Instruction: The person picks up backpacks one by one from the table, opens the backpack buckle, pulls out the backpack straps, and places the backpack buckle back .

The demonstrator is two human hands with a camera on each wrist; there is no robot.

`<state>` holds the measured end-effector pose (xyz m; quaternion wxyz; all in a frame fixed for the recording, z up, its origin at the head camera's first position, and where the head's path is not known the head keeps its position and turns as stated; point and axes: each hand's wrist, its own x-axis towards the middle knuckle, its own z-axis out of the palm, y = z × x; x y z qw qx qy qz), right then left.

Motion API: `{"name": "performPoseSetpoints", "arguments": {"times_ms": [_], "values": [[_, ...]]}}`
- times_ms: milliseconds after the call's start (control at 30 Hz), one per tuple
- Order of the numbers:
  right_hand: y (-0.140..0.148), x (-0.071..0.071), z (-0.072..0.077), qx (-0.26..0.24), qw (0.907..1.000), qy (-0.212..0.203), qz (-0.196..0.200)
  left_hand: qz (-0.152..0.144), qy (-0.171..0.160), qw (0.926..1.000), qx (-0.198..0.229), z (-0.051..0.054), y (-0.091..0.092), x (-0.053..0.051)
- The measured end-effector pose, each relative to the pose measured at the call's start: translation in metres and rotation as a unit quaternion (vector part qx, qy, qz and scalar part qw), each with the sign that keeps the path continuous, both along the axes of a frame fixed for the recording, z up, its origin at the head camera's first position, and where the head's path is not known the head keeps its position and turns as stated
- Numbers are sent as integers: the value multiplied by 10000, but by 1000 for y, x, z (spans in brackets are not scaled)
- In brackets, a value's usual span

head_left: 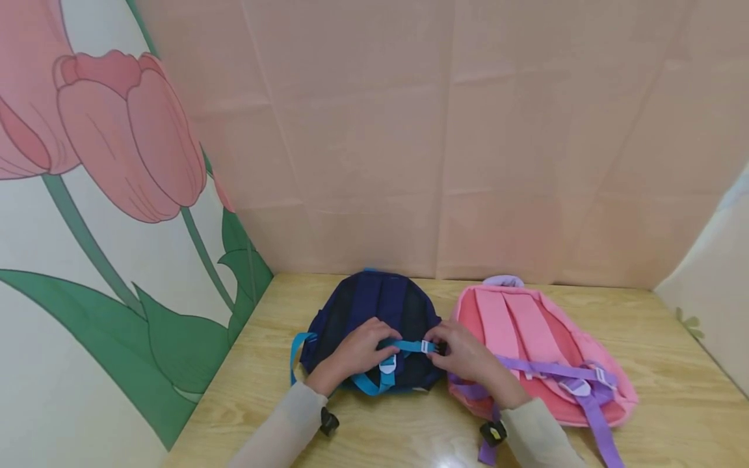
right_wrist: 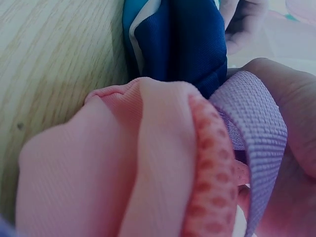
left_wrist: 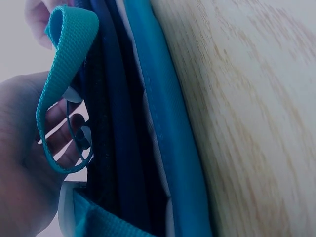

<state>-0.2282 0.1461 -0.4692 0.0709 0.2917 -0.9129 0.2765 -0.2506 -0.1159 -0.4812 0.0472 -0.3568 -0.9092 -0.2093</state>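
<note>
A navy backpack (head_left: 377,299) with bright blue trim lies on the wooden table, its shoulder straps facing up. Across its lower part runs a blue strap (head_left: 409,345), stretched between both hands. My left hand (head_left: 364,346) pinches the strap near its left end. At the other end my right hand (head_left: 463,351) pinches it beside a white slider (head_left: 428,347), with a dark buckle piece (head_left: 441,349) by the fingers. A second blue strap (head_left: 368,385) with a white slider loops below. In the left wrist view a blue loop (left_wrist: 74,37) partly covers the left hand (left_wrist: 24,158).
Close on the right lies a pink backpack (head_left: 529,318) with purple straps (head_left: 597,422), under my right forearm. A purple strap (right_wrist: 264,123) crosses before the right hand in the right wrist view. A pinkish cloth wall (head_left: 351,143) stands behind; a tulip-printed panel (head_left: 129,130) is at left.
</note>
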Motion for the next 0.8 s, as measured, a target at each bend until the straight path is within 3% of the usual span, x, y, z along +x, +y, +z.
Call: {"name": "performPoseSetpoints", "arguments": {"times_ms": [467,800], "values": [[5,5,3,-20,9996,292,-51,-80,-17,10000,25,0,-5,0],[21,9,18,6,9996,270,-33,-102,65,9998,-159,6,-21,3]]}}
